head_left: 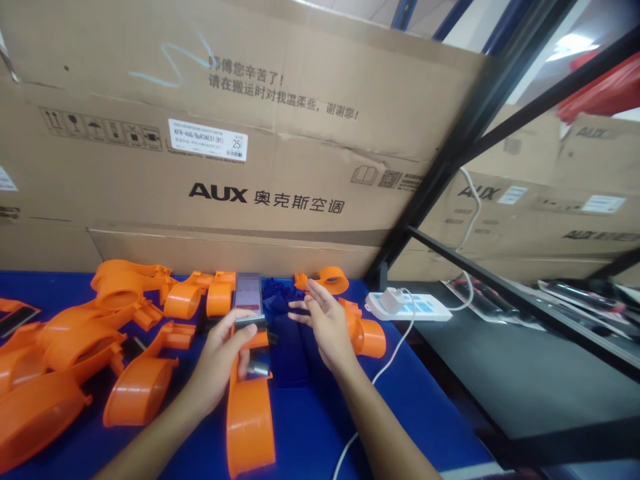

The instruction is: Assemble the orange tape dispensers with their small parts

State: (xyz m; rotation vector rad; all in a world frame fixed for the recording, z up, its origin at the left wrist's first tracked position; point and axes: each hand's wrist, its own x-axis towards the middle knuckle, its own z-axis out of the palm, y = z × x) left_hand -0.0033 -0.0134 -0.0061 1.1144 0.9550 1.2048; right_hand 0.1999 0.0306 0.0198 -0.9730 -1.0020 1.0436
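My left hand [220,357] grips an orange plastic housing [249,417] that lies lengthwise on the blue table [310,427]; its thumb rests over a dark insert at the housing's upper end. A grey rectangular block [249,295] stands just beyond that hand. My right hand [325,323] hovers to the right with fingers spread and holds nothing. It is above a dark blue block [289,347] and next to another orange piece [367,333].
Several orange housings [60,353] crowd the table's left side. A large cardboard box [225,133] walls off the back. A white power strip [415,307] with a plugged-in charger lies right, its cable trailing toward me. A black metal rack [500,280] stands on the right.
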